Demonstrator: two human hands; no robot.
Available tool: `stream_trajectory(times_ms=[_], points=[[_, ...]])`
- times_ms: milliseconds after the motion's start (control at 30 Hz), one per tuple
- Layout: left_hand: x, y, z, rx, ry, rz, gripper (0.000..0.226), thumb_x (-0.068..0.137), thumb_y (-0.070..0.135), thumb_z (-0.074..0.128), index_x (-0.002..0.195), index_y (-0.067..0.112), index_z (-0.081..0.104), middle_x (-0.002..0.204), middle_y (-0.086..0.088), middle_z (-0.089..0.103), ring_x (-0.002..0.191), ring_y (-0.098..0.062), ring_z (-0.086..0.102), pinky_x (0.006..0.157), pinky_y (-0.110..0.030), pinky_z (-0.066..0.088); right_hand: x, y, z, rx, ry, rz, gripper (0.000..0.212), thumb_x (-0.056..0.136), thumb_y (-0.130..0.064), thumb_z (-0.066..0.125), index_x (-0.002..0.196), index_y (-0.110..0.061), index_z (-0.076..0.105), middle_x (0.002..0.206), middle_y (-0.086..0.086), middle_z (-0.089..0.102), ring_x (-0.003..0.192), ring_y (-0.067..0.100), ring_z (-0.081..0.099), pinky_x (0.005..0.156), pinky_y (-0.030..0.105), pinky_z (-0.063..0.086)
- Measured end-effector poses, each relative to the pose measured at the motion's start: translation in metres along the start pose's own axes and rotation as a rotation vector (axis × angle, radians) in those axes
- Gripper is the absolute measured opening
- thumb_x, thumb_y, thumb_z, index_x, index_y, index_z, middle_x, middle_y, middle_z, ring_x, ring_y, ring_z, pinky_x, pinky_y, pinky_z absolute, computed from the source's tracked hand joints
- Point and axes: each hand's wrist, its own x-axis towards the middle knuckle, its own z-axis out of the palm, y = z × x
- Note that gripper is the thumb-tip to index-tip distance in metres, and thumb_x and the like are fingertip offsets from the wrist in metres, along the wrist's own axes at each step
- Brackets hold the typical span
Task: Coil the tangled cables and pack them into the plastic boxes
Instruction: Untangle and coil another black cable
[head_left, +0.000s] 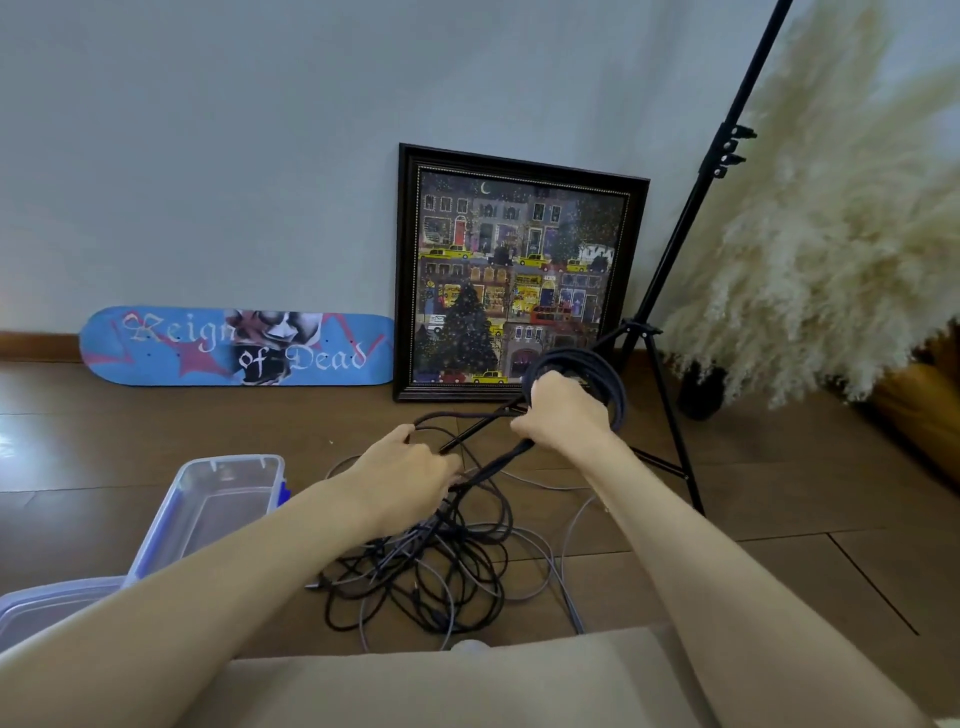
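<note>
Over wooden floor (260, 426), right grip (563, 415) clutches a dark cable coil (617, 387), left grip (405, 467) pinches its trailing strand (498, 460).

We are holding the coil (609, 382) up in our right hand (563, 415), in front of the lower right corner of the framed picture (519, 275). Our left hand (410, 473), just left of it and nearer to us, is gripping a strand (498, 461) running from the coil down to the tangled cables (431, 577), which are lying on the floor (260, 415) between our forearms. Left of the tangle one plastic box (228, 462) is standing, with a second box (52, 592) nearer to us. Behind, the skateboard deck (234, 345) and the picture are leaning against the wall (208, 156), deck on the left. The tripod stand (675, 249) is standing right of the picture, the dried grass (831, 234) beyond it.
</note>
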Motion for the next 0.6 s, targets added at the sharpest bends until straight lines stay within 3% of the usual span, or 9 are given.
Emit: stream_trajectory(times_ms=[100, 167, 267, 367, 433, 500, 600], points=[[0.000, 0.000, 0.002, -0.041, -0.123, -0.083, 0.032, 0.096, 0.019, 0.043, 0.128, 0.020, 0.046, 0.124, -0.004, 0.053, 0.114, -0.025, 0.051, 0.108, -0.036, 0.025, -0.004, 0.000, -0.003, -0.050, 0.272, 0.020, 0.032, 0.096, -0.029, 0.058, 0.072, -0.010, 0.048, 0.059, 0.000, 0.049, 0.051, 0.018, 0.049, 0.047, 0.025, 0.038], [-0.002, -0.004, 0.004, -0.130, -0.234, -0.171, 0.050, 0.094, 0.012, 0.046, 0.142, 0.021, 0.034, 0.137, -0.007, 0.039, 0.124, -0.030, 0.043, 0.107, -0.038, 0.027, -0.005, 0.006, -0.011, -0.073, 0.351, 0.060, 0.029, 0.097, -0.031, 0.055, 0.079, -0.009, 0.051, 0.060, 0.001, 0.050, 0.050, 0.017, 0.048, 0.046, 0.026, 0.038], [-0.010, -0.020, 0.014, -0.086, -0.405, -0.230, 0.070, 0.092, 0.001, 0.040, 0.151, 0.019, 0.009, 0.151, -0.009, 0.024, 0.138, -0.027, 0.029, 0.117, -0.042, 0.007, -0.006, 0.021, -0.026, -0.054, 0.421, 0.118, 0.034, 0.097, -0.032, 0.056, 0.072, -0.009, 0.050, 0.059, 0.001, 0.050, 0.048, 0.016, 0.046, 0.043, 0.024, 0.032], [-0.015, -0.039, 0.029, -0.079, -0.509, -0.259, 0.053, 0.094, 0.005, 0.040, 0.144, 0.016, 0.027, 0.143, -0.008, 0.036, 0.131, -0.024, 0.038, 0.113, -0.043, 0.017, 0.000, 0.038, -0.037, 0.134, 0.395, 0.167, 0.040, 0.095, -0.034, 0.059, 0.064, -0.009, 0.052, 0.056, 0.002, 0.051, 0.049, 0.017, 0.048, 0.044, 0.025, 0.031], [-0.013, -0.042, 0.028, -0.114, -0.381, -0.294, 0.040, 0.094, 0.012, 0.044, 0.134, 0.019, 0.040, 0.135, -0.006, 0.044, 0.121, -0.026, 0.049, 0.104, -0.042, 0.034, 0.005, 0.043, -0.040, 0.265, 0.313, 0.188, 0.037, 0.092, -0.035, 0.062, 0.075, -0.003, 0.067, 0.057, 0.003, 0.054, 0.050, 0.018, 0.049, 0.047, 0.025, 0.035], [-0.006, -0.032, 0.013, -0.205, -0.113, -0.334, 0.031, 0.093, 0.015, 0.047, 0.124, 0.017, 0.046, 0.121, -0.005, 0.049, 0.107, -0.028, 0.056, 0.086, -0.039, 0.047, 0.006, 0.043, -0.038, 0.371, 0.235, 0.156, 0.036, 0.091, -0.033, 0.065, 0.086, 0.002, 0.074, 0.057, 0.004, 0.053, 0.050, 0.018, 0.046, 0.052, 0.028, 0.038], [0.003, -0.008, -0.016, -0.408, 0.348, -0.324, 0.035, 0.093, 0.005, 0.044, 0.125, 0.018, 0.046, 0.117, 0.000, 0.050, 0.101, -0.023, 0.054, 0.076, -0.036, 0.047, 0.000, 0.035, -0.033, 0.505, 0.105, 0.080, 0.038, 0.091, -0.028, 0.066, 0.094, 0.010, 0.070, 0.047, 0.002, 0.043, 0.036, 0.011, 0.035, 0.044, 0.021, 0.033]])
